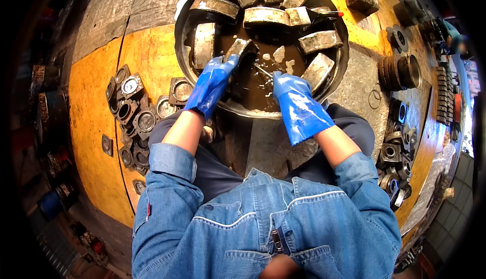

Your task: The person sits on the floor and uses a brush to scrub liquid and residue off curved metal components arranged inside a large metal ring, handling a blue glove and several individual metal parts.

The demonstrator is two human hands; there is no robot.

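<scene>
My left hand [211, 82], in a long blue rubber glove, grips a curved metal block [240, 47] over a round, dark-rimmed tub [255, 113]. My right hand [299, 102], gloved the same way, is closed around a thin metal rod-like tool [262, 70]. The tool points toward the block; its handle is hidden in the glove. Dark, murky liquid [248, 86] with pale floating flakes [279, 54] lies in the tub. Several similar curved blocks [204, 46] stand around the inner wall. Farther back, a flat brush [299, 16] with a dark, red-tipped handle rests beside a block.
Greasy square metal parts with round holes [146, 121] are heaped left of the tub on yellow-painted flooring [91, 107]. At the right stand metal rings [408, 71], a hex-shaped part [361, 0] and more small parts [391, 152]. A thin ring [374, 98] lies nearer the tub.
</scene>
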